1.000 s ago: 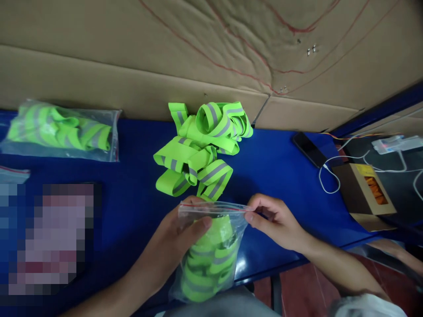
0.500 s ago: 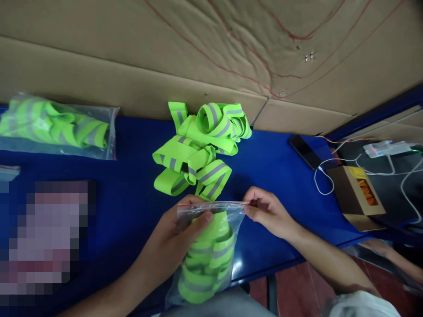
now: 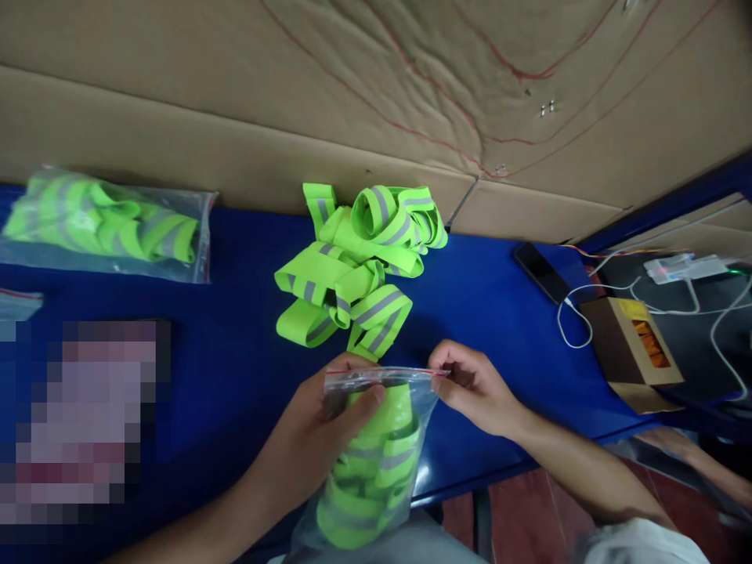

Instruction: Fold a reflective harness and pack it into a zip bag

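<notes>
A clear zip bag (image 3: 424,399) with a red seal line hangs at the table's front edge, and rolled neon-yellow reflective strap (image 3: 364,525) with grey stripes fills it. My left hand (image 3: 334,415) grips the bag's upper left side, thumb across the front and fingers behind. At the top right corner, my right hand (image 3: 473,388) pinches the seal between thumb and curled fingers. Just beyond the bag lies a loose heap of the same reflective straps (image 3: 334,274), partly looped and folded.
Another filled zip bag (image 3: 111,219) lies at the far left, by the cardboard wall (image 3: 235,149). A phone (image 3: 544,270) with a white cable and an open cardboard box (image 3: 616,337) are at right. Another person's arm (image 3: 687,454) shows at lower right. The blue table (image 3: 482,290) runs underneath.
The bag and both hands sit slightly lower in view, the bag's top a little further right. My right hand has shifted slightly left along the seal's corner. Both grips remain.
</notes>
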{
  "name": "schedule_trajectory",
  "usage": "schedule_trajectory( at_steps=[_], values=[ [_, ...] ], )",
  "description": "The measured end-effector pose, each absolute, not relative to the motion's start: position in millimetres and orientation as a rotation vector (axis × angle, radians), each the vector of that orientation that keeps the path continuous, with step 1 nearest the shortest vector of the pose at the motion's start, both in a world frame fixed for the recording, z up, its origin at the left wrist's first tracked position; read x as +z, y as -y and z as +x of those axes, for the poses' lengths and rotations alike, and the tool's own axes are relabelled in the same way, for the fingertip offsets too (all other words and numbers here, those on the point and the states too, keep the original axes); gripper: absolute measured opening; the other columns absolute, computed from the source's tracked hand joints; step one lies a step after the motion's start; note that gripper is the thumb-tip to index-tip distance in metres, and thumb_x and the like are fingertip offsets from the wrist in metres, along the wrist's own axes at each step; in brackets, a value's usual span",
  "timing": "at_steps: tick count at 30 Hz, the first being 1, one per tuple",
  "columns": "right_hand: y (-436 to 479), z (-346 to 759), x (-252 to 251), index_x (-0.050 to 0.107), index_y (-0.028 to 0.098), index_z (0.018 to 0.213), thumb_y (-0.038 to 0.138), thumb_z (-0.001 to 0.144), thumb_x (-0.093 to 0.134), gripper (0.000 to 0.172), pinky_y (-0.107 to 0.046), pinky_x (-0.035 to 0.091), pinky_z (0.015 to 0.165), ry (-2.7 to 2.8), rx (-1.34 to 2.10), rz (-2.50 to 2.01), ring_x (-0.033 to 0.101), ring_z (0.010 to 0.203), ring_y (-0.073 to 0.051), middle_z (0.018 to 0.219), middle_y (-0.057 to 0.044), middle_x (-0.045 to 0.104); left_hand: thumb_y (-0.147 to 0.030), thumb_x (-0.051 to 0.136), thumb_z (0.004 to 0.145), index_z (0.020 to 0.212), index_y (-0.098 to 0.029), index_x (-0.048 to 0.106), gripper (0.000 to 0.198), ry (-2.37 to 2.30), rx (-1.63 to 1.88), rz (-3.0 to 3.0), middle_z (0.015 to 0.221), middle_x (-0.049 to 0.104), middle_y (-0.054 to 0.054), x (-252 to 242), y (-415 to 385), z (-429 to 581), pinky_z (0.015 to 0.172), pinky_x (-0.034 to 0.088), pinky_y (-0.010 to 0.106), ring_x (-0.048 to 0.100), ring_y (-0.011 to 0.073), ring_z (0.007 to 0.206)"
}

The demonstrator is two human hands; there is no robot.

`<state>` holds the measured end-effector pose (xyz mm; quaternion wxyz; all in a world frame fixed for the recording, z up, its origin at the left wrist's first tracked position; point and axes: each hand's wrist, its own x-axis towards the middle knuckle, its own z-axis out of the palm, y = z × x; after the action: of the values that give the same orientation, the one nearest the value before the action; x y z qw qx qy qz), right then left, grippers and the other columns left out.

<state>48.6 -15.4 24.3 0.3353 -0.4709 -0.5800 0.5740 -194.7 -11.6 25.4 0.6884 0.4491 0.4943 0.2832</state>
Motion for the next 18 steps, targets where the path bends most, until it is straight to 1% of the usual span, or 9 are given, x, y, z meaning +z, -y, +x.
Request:
schedule_trajectory(
  at_steps=[2,4,8,11,15,18],
  values=[
    [16.7,46.6,26.6,0.058,0.019,0.089,0.022,0.094,0.066,0.01,-0.019,0.038,0.06,1.539,1.481,-1.228,0.047,0.066,-0.008,0.078,0.003,0.055,-0.055,0.069,0.088,0.093,-0.021,0.064,0.035,-1.098,0.635,1.012,0.073,0.052,-0.003,24.7,13.3,-194.6,0.058,0.037,0.022,0.046,0.0113,0.064],
    [17.2,44.5,28.8,0.058,0.019,0.09,0.021,0.093,0.066,0.009,-0.018,0.038,0.06,1.576,1.465,-1.228,0.048,0.066,-0.008,0.078,0.003,0.056,-0.053,0.068,0.09,0.094,-0.021,0.065,0.033,-1.086,0.639,1.043,0.078,0.056,-0.002,24.7,14.9,-194.3,0.062,0.041,0.023,0.05,0.0125,0.069],
    [17.6,41.6,31.9,0.057,0.019,0.084,0.016,0.09,0.065,0.011,-0.017,0.038,0.059,1.634,1.409,-1.232,0.048,0.064,-0.007,0.073,0.004,0.054,-0.052,0.067,0.091,0.096,-0.02,0.066,0.033,-1.076,0.625,1.053,0.089,0.062,0.001,26.3,18.5,-193.3,0.068,0.044,0.025,0.057,0.0147,0.078],
    [19.1,39.9,33.6,0.058,0.019,0.085,0.015,0.088,0.065,0.009,-0.018,0.039,0.059,1.658,1.374,-1.239,0.048,0.064,-0.007,0.074,0.004,0.055,-0.054,0.068,0.09,0.097,-0.02,0.065,0.035,-1.063,0.585,1.005,0.086,0.061,0.0,28.9,20.7,-192.4,0.067,0.043,0.025,0.055,0.0142,0.075],
    [21.7,38.6,35.1,0.058,0.018,0.083,0.012,0.086,0.066,0.01,-0.017,0.036,0.056,1.683,1.392,-1.258,0.046,0.059,-0.006,0.07,0.005,0.054,-0.057,0.065,0.09,0.096,-0.019,0.062,0.039,-1.035,0.531,0.995,0.076,0.055,-0.002,33.0,21.8,-190.1,0.06,0.038,0.024,0.046,0.0117,0.066],
    [22.2,38.6,35.6,0.057,0.018,0.082,0.012,0.085,0.065,0.011,-0.017,0.035,0.054,1.682,1.423,-1.261,0.044,0.058,-0.006,0.068,0.006,0.053,-0.061,0.063,0.089,0.097,-0.018,0.062,0.044,-1.047,0.507,1.009,0.078,0.056,-0.001,33.8,22.7,-188.9,0.061,0.039,0.025,0.047,0.0124,0.067]
  ],
)
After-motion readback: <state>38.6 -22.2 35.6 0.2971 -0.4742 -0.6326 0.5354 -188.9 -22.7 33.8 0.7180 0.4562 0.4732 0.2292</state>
